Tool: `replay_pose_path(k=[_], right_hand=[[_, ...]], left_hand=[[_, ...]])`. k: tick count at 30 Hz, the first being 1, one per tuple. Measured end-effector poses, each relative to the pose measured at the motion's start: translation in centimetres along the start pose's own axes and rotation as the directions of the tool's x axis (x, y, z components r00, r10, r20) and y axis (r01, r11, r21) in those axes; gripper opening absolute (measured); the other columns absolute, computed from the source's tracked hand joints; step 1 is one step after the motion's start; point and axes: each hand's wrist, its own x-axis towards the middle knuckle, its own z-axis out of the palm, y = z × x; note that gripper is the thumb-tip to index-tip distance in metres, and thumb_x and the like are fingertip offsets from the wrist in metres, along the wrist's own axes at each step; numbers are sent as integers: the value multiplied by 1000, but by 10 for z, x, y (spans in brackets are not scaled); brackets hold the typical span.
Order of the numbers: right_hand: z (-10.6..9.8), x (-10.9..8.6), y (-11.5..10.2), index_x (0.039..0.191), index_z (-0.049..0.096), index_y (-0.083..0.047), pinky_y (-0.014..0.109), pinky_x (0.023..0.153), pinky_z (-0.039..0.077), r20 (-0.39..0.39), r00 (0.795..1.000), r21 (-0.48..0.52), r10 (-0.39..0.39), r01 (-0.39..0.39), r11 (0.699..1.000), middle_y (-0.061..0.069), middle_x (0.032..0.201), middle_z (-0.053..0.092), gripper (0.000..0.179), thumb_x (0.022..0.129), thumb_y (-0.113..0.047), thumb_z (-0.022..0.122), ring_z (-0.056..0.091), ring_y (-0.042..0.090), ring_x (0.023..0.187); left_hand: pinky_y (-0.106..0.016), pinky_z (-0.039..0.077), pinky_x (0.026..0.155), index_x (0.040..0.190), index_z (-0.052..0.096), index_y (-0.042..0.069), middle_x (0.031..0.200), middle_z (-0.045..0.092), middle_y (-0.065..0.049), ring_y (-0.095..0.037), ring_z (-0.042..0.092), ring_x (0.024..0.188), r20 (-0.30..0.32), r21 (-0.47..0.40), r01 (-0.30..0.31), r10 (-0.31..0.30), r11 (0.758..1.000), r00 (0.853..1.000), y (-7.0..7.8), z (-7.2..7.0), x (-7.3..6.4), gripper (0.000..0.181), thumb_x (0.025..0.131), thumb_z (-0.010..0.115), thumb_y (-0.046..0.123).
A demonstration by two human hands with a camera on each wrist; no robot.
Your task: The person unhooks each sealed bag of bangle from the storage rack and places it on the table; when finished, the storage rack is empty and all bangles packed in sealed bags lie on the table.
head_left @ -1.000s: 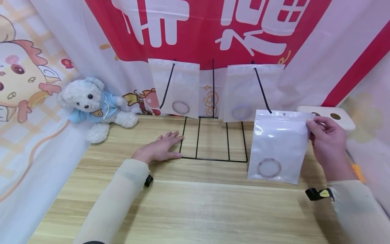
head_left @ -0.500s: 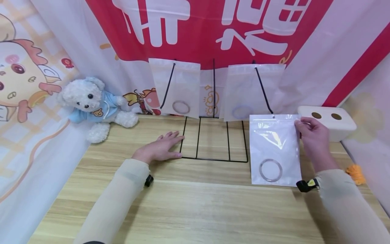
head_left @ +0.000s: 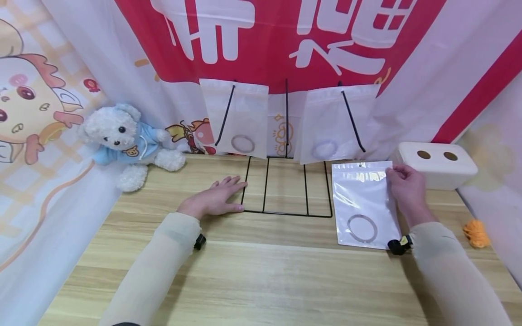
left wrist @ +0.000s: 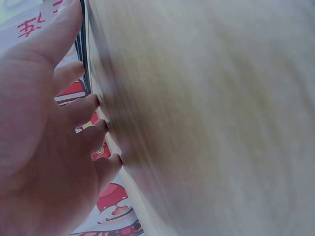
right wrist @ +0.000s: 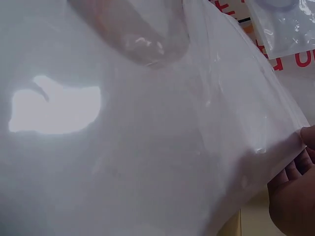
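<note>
In the head view my right hand (head_left: 408, 192) pinches the upper right edge of a white zip bag (head_left: 363, 194). A thin ring that looks like a bangle (head_left: 362, 228) shows in the bag's lower part. The bag is apart from the tip of the right hook (head_left: 353, 120), just below it. My left hand (head_left: 216, 198) lies with fingers extended against the left side of the black wire rack (head_left: 285, 213). In the right wrist view the glossy bag (right wrist: 147, 147) fills most of the picture, with fingers (right wrist: 293, 169) at its right edge.
Two similar bags hang on the rack, a left bag (head_left: 240, 113) and a right bag (head_left: 326, 117). The middle hook (head_left: 287, 117) stands between them. A plush bear (head_left: 126, 140) sits at left. A white box with two holes (head_left: 440, 170) and an orange bundle (head_left: 476, 233) are at right.
My right hand has moved left and towards me with the bag, whose top edge has dropped away from the hook tip. The left hand has stayed still.
</note>
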Motion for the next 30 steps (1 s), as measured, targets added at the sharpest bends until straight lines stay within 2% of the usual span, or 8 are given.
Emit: replay_pose_path(k=[7, 11, 15, 19, 23, 30], right_hand=[[6, 5, 11, 134, 69, -4, 11, 77, 50, 3, 999, -65, -41, 42, 997, -14, 96, 61, 41, 108, -35, 60, 55, 0, 90], [9, 9, 16, 144, 65, 0, 9, 74, 50, 14, 999, -93, -47, 48, 995, -6, 105, 65, 50, 109, -35, 59, 56, -4, 85], [12, 14, 19, 146, 65, 0, 9, 75, 49, 23, 999, -129, -46, 49, 990, 10, 122, 69, 49, 110, -33, 58, 55, -5, 83], [12, 18, 20, 147, 65, -2, 11, 78, 49, 34, 999, -168, -26, 31, 985, 19, 135, 68, 48, 110, -31, 57, 57, 1, 91], [13, 18, 18, 149, 64, -2, 12, 80, 48, 58, 998, -203, -23, 34, 979, 22, 142, 67, 48, 110, -30, 57, 60, 9, 101], [13, 15, 14, 147, 65, 0, 13, 78, 49, 84, 996, -224, -32, 50, 973, 24, 140, 67, 45, 110, -26, 59, 61, 15, 105]], left_hand=[[-66, 2, 137, 174, 22, 20, 183, 6, -15, -42, 2, 170, -8, 11, -10, 11, 1000, 1000, 1, -1, 0, 86, 106, 64, 53], [-67, 3, 136, 174, 23, 18, 183, 7, -16, -44, 4, 169, -16, 15, -22, 23, 1000, 1000, 2, -1, 0, 85, 107, 64, 51], [-67, 3, 136, 174, 24, 18, 183, 7, -16, -45, 4, 169, -20, 10, -27, 27, 1000, 999, 2, -1, 1, 85, 107, 64, 52], [-67, 3, 136, 174, 24, 18, 183, 7, -17, -45, 4, 169, -21, 10, -27, 27, 1000, 999, 1, 0, 1, 85, 107, 63, 52], [-68, 3, 136, 174, 24, 18, 183, 8, -17, -45, 4, 169, -21, 11, -26, 26, 1000, 999, 1, -1, 1, 86, 106, 63, 53], [-67, 2, 136, 174, 24, 18, 183, 7, -17, -45, 4, 169, -16, 8, -25, 25, 1000, 1000, 0, -1, 1, 87, 106, 64, 54]])
